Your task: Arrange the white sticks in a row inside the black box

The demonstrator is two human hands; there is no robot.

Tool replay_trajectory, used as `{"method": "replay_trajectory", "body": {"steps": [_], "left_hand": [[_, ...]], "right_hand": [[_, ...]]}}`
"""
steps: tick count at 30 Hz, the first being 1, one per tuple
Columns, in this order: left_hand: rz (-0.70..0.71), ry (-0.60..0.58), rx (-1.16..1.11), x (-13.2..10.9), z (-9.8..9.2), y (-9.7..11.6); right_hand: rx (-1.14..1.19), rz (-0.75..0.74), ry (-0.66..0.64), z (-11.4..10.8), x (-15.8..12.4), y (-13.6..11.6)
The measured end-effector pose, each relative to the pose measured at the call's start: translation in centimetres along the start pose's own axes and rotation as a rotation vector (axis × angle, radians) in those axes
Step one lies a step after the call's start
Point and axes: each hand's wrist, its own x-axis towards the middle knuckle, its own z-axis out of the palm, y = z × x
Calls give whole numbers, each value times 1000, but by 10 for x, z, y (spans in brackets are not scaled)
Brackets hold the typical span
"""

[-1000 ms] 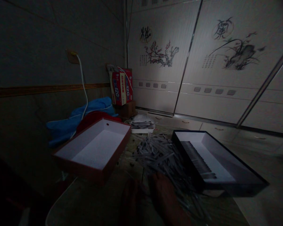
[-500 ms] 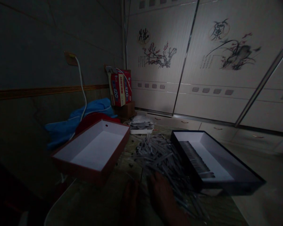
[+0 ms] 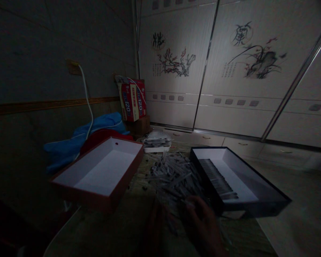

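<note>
A heap of thin, pale stick-like pieces lies mid-table, between a red-sided box and a dark box. At the heap's near edge is my right hand, its thumb and fingers closed together on something I cannot make out. My left hand is low in the view, left of the right one, very dark and blurred; its fingers are hard to tell. The dark box, white inside, holds a row of slim dark-tipped pieces along its left side. The red-sided box shows a bare white inside.
A white tray with more thin pieces stands at the table's back. Behind are a red carton, a blue cloth and a white cable hanging from a wall outlet. Sliding doors stand behind.
My right hand has moved right and up, onto the near right part of the heap. The whole view has shifted slightly.
</note>
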Motion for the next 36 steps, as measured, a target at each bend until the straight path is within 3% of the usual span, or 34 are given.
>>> {"method": "replay_trajectory", "body": {"steps": [5, 9, 14, 20, 30, 33, 36], "left_hand": [[-68, 27, -60, 19, -15, 22], [38, -76, -36, 29, -34, 42], [134, -147, 33, 24, -47, 37], [222, -177, 103, 16, -46, 38], [307, -160, 180, 13, -43, 40], [323, -172, 186, 14, -44, 39], [335, -186, 187, 15, -46, 38]], "right_hand": [[16, -23, 22, -1, -8, -4], [-145, -148, 54, -3, -14, -5], [-439, -296, -108, -10, -19, 9], [-568, -343, -115, -6, -23, 26], [-522, -291, -109, 1, -27, 27], [-547, -353, -114, 2, -27, 32], [-710, -542, -189, -5, -22, 44]]}}
